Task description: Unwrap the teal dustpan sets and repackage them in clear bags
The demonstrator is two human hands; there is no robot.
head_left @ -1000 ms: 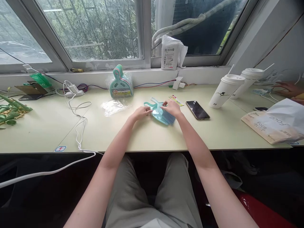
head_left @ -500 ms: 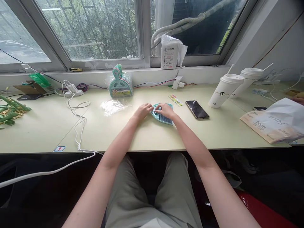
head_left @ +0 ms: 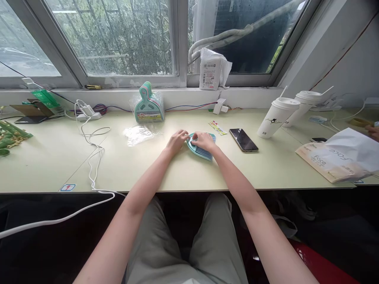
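Long pale yellow-green table (head_left: 275,169) spans the rm, pushed up agst window wall. Seam (head_left: 74,174) cuts across top on L; small blue-edged sticker (head_left: 68,187) w/ red mark by front edge. White sill (head_left: 118,94) runs behind. Grey metal window frame (head_left: 182,43), approx 3 panes in view. Mid pane (head_left: 118,39) spotted, greenery + bars beyond; L pane (head_left: 23,43) pale, bright. R pane (head_left: 251,55) mostly dark, wrapped pipes (head_left: 245,29) outside. R: slanting white pillar (head_left: 314,51), then grey wall (head_left: 355,59), in shade. Daylight thru glass, soft sheen on tabletop. Under table v. dark; floor unreadable. Glossy red surface (head_left: 319,260) low R, unident.
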